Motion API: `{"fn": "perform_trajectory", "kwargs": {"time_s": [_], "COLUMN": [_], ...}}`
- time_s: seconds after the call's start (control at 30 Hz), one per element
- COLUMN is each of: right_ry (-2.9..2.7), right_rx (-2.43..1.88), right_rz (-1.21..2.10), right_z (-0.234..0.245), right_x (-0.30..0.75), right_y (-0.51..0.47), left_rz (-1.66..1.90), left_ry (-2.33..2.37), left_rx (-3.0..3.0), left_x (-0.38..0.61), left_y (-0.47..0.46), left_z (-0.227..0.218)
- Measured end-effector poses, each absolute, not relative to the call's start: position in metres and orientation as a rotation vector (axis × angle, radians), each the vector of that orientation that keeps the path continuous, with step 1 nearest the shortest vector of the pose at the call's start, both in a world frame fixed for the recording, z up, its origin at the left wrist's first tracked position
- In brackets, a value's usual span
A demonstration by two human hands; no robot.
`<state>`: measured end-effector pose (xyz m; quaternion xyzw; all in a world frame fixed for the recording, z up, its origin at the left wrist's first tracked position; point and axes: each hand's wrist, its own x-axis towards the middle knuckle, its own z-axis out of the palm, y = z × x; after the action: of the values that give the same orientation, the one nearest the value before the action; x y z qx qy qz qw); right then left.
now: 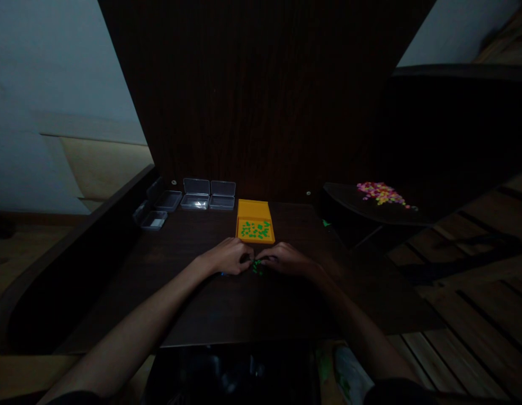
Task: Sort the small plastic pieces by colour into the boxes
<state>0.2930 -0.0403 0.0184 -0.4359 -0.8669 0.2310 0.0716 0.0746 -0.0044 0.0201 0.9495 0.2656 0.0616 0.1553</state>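
My left hand (233,256) and my right hand (284,259) meet low over the dark table, fingertips close together. Both have their fingers curled in a pinch; whatever is between them is too small and dim to make out. Just below the fingertips lie several small green pieces (257,267) on the tabletop. Right behind the hands sits an orange case (253,209) with its lid raised, and more green pieces (255,229) are spread inside its tray. A tiny blue spot shows beside the left hand.
Several clear plastic boxes (222,202) with raised lids stand at the back left. A heap of pink, yellow and purple bits (381,193) rests on a dark curved shelf (349,202) at right. The dark table (219,315) has a tall panel (261,101) behind it.
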Motion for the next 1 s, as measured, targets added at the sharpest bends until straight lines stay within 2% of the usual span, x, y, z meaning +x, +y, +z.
{"fn": "perform_trajectory", "kwargs": {"time_s": [0.67, 0.83, 1.0], "right_ry": [-2.624, -2.547, -2.482], "right_rx": [-1.431, -1.446, -1.436], "right_rz": [0.518, 0.572, 0.444], "right_z": [0.008, 0.015, 0.029], "right_x": [0.292, 0.297, 0.303], "right_y": [-0.041, -0.034, -0.008], "left_rz": [0.209, 0.215, 0.219], "left_ry": [0.764, 0.768, 0.76], "left_rx": [2.712, 2.73, 2.732], "left_x": [0.074, 0.074, 0.075], "left_y": [-0.004, -0.005, -0.004], "left_z": [0.019, 0.019, 0.018]}}
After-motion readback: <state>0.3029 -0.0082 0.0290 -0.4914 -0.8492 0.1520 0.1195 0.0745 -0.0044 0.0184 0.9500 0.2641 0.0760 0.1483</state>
